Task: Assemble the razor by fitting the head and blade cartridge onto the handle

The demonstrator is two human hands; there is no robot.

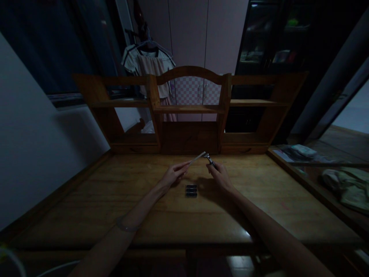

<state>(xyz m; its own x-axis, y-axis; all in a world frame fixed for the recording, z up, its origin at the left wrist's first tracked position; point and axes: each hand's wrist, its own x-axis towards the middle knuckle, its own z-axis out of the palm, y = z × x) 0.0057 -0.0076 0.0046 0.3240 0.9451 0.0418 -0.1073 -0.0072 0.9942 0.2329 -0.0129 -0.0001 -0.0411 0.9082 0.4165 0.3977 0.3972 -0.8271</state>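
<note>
My left hand (176, 172) is closed on a thin pale stick (197, 158), which slants up and to the right. In my right hand (220, 175) is a razor (210, 159) with a dark grip and a shiny metal head. The razor's head is at the far tip of the stick; whether the two touch I cannot tell. Below and between my hands, a small dark pack of razor cartridges (191, 191) lies on the wooden desk (138, 207), showing several black bars in a row.
A wooden shelf unit (188, 109) with drawers stands along the desk's back edge. Clothes (148, 57) hang behind it, before a pale wardrobe (188, 34). To the right, beyond the desk's raised edge, lies a crumpled light cloth item (350, 186). The room is dim.
</note>
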